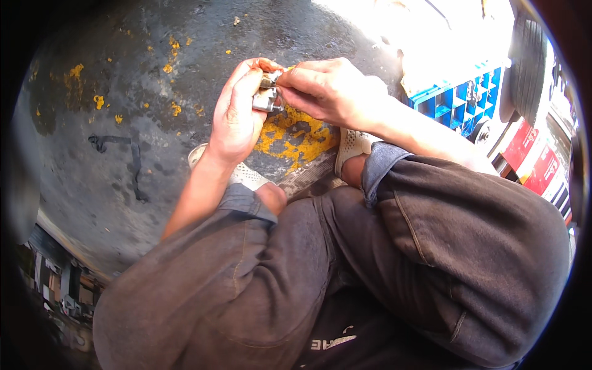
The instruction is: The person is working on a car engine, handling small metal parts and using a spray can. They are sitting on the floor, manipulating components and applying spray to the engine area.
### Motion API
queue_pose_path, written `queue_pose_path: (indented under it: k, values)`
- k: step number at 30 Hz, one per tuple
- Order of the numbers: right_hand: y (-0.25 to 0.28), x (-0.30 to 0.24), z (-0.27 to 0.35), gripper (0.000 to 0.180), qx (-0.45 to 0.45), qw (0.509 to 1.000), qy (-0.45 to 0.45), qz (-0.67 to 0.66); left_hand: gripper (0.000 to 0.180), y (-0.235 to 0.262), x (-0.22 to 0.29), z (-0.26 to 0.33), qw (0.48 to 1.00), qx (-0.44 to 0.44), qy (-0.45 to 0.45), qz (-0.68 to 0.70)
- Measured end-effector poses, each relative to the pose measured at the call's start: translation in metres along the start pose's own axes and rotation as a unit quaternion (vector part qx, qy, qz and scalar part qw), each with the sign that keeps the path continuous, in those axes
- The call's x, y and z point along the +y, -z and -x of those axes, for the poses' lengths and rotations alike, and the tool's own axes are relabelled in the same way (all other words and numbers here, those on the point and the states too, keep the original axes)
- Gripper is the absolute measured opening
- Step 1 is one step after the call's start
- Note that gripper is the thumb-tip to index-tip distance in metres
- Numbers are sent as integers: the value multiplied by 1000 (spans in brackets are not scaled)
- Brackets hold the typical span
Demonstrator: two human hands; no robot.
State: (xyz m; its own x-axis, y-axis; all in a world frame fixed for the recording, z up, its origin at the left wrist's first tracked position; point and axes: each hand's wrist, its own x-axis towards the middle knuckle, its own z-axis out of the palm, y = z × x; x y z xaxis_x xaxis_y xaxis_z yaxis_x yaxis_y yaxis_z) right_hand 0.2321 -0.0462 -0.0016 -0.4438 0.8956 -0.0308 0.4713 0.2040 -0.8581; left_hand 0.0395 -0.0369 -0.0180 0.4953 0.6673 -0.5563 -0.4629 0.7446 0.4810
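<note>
A small metal part (pixel 267 98) is gripped at about twelve o'clock, above the knees, over dark pavement (pixel 123 172) with a worn yellow mark (pixel 296 135). It is clasped by the left hand (pixel 237 114), whose fingers curl round it from nine o'clock. It is pinched at its top by the right hand (pixel 327 92), closing in from three o'clock. A blue crate (pixel 459 102) is seen at two o'clock beside a tyre (pixel 530 61). Red rectangular packages (pixel 533 157) with white lettering are stacked at three o'clock.
</note>
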Motion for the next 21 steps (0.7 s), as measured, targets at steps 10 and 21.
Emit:
queue_pose_path:
  k: [10, 21]
  values:
    - [4, 5, -3, 16, -51, 992, 111, 43, 50, 10, 2, 0, 982, -57, -122, -130]
    - [17, 2, -8, 39, -21, 953, 265, 147, 82, -2, 7, 18, 944, -52, -189, -265]
